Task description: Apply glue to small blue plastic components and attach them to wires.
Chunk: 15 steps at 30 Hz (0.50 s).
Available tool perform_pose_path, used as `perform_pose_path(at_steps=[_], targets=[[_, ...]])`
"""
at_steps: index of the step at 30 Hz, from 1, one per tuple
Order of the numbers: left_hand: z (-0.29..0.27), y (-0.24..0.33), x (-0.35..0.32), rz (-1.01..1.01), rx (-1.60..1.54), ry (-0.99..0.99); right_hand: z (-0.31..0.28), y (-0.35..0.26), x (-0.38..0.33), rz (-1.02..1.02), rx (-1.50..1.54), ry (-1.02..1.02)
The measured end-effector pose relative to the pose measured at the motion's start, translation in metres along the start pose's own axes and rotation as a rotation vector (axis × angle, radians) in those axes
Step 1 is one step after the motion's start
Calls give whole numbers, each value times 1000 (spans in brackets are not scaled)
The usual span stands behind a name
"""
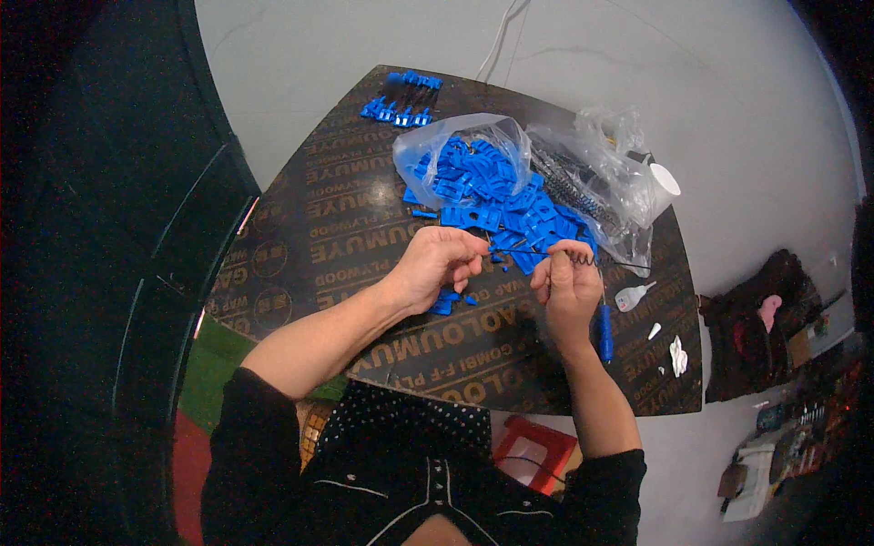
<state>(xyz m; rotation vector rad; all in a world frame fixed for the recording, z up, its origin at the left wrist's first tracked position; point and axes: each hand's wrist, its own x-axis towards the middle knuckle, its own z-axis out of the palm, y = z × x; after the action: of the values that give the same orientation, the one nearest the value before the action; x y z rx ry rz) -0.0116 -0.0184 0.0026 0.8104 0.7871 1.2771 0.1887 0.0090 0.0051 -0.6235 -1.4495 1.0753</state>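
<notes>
Between my two hands runs a thin black coiled cord (pixel 587 260), drawn out straight in the middle and still curled at my right fingers. My left hand (pixel 437 268) pinches its left end between thumb and fingertips. The fingers of my right hand (pixel 571 287) are closed on the coiled part, and a thin black end sticks out to the right. Just beyond both hands lies a heap of flat blue plastic pieces (pixel 510 214), partly spilling from a clear plastic bag (pixel 414 150). A few small blue pieces (pixel 443 303) sit beside my left wrist.
Another clear bag (pixel 628 196) holds black coils, with a white cup (pixel 665 181) beside it. Right of my hand lie a blue-handled screwdriver (pixel 606 337), a white squeeze bottle (pixel 630 298) and crumpled white tissue (pixel 678 357). Blue pieces joined by black cords (pixel 401 111) line the table's far corner.
</notes>
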Motion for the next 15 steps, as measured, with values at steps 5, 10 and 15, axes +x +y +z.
perform_pose_path(at_steps=[5,10,15], targets=[[1,1,-1,-9,7,4,0,-1,0,0,-26,9],[1,1,-1,-12,12,6,1,0,0,4,-6,9],[1,1,0,-10,7,6,1,1,0,0,-4,9]])
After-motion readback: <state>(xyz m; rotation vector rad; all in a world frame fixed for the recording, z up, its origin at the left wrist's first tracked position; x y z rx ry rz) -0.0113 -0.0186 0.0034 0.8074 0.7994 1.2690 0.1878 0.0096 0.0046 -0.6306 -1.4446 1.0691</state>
